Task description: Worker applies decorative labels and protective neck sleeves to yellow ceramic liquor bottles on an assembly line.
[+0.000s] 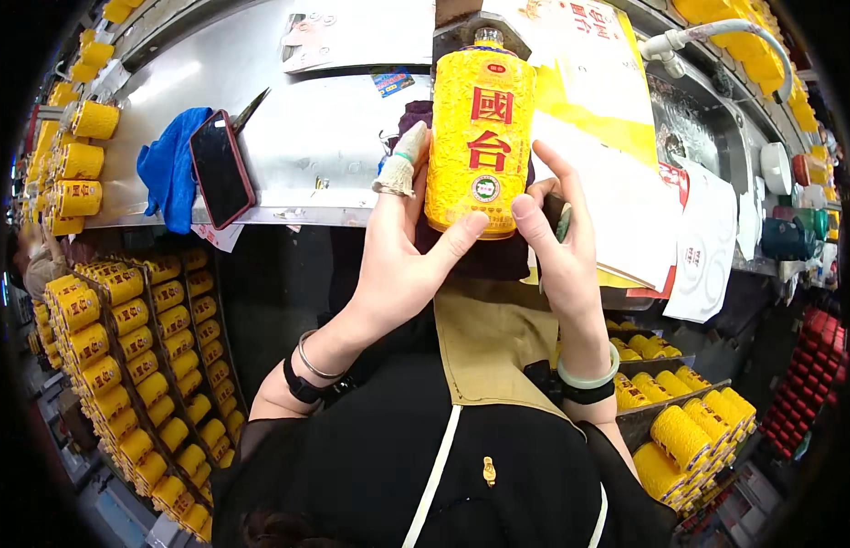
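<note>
A yellow textured bottle (482,151) with red characters and a short clear neck is held between my two hands, over the table's near edge. My left hand (402,228) grips its lower left side, the thumb across the front near the base; a pale cloth cover sits on one finger. My right hand (566,237) holds the lower right side, thumb near the bottom corner and index finger up along the edge. A small dark object, partly hidden, shows within my right hand; I cannot make out what it is. Dark cloth (416,114) lies behind the bottle.
On the metal table (325,187) a phone (222,169) rests against a blue cloth (172,164). Paper and yellow sheets (598,183) spread to the right, beside a sink (708,119) with a tap (667,44). Racks of yellow bottles (128,315) stand at lower left and lower right (685,434).
</note>
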`<state>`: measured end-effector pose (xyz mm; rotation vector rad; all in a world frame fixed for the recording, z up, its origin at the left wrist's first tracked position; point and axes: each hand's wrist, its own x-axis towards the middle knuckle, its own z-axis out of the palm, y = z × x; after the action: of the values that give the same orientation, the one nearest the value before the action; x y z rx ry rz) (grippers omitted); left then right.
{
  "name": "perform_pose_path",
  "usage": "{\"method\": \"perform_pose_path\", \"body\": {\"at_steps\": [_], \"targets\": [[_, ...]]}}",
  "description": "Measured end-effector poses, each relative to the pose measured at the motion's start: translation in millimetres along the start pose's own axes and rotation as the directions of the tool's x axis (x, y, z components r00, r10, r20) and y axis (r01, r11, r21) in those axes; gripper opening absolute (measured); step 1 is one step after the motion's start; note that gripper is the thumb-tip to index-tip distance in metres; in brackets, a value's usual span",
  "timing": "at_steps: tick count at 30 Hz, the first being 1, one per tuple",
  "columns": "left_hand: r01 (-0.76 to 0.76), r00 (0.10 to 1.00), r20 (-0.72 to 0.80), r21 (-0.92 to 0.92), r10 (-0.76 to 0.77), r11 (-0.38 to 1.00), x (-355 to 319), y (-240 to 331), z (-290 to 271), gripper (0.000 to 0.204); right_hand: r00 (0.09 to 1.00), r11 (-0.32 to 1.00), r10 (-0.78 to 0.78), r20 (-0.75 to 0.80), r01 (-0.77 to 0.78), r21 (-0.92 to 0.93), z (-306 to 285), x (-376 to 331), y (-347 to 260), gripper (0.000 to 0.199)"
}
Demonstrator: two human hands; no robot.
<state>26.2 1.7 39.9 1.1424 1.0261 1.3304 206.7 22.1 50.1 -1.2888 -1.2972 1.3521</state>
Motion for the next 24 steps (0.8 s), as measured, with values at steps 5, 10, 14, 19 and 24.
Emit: {"method": "perform_pose_path", "body": {"at_steps": [5,10,14,19,24], "targets": [[0.017,1.0,0.012,-0.009,-0.017,1.0,-0.2,-6.1,4.0,0.089,0.999,0.996,-0.033,-0.007,0.032,-0.087,6.0,3.0,-2.9,0.069],[0.033,0.999,0.007,-0.071,-0.033,0.997,-1.3,-7.1,4.4,0.086,0.998,0.998,0.019,-0.056,-0.022,-0.052,11.9,12.9,-6.6,0.069],[0.024,1.0,0.011,-0.081,-0.023,0.996,-1.6,-6.8,5.8,0.086,0.996,0.998,0.034,-0.082,-0.038,-0.049,15.1,14.5,-7.0,0.068],[0.008,1.0,-0.008,-0.011,-0.009,1.0,-1.8,-8.1,6.4,0.089,0.997,0.998,0.061,-0.05,-0.06,0.037,11.2,15.4,-4.6,0.067],[0.005,1.0,0.004,-0.037,-0.005,0.999,-3.0,-8.5,5.6,0.088,0.995,0.994,0.073,-0.062,-0.068,0.08,10.5,14.7,-1.7,0.066]]}}
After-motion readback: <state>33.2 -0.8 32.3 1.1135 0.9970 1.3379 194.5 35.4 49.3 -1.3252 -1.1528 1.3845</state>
